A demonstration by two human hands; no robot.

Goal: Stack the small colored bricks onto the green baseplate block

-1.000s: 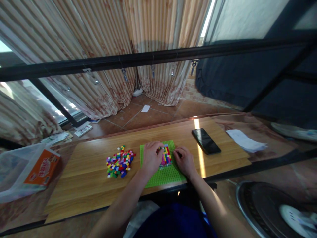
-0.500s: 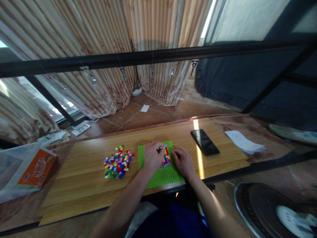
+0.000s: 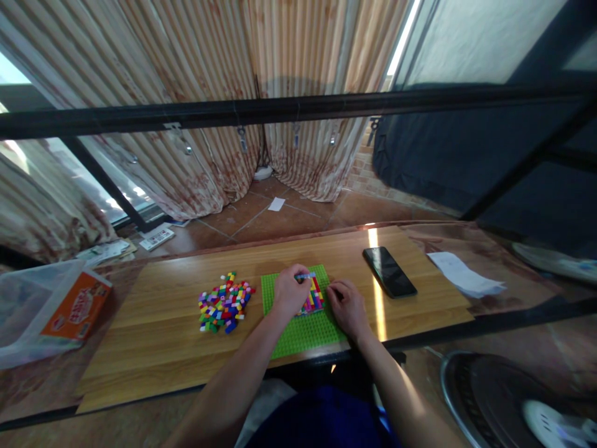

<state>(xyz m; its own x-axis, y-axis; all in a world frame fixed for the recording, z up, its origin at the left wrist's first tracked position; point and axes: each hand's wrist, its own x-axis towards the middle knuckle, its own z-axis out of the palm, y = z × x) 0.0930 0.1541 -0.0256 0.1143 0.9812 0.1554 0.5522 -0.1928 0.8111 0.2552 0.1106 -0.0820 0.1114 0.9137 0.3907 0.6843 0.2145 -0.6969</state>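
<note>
Now left hand [image 3: 293,290] bent over green baseplate [image 3: 305,333], fingers curled at left part of joined bricks [image 3: 317,297]. Right hand [image 3: 347,306] loosely curled at baseplate's right edge; joined bricks between two hands. Whether either hand pinches piece, cannot tell at this size. Loose pile [image 3: 226,305] on counter [image 3: 158,330], left of left hand. Phone [image 3: 390,272] beyond right hand, to its right; paper [image 3: 465,274] farther right.

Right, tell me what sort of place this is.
Probably a room in a home, perhaps a living area: long pleated curtains hang down to a tiled floor, and a wooden tabletop holds colourful toy bricks and a phone.
</note>
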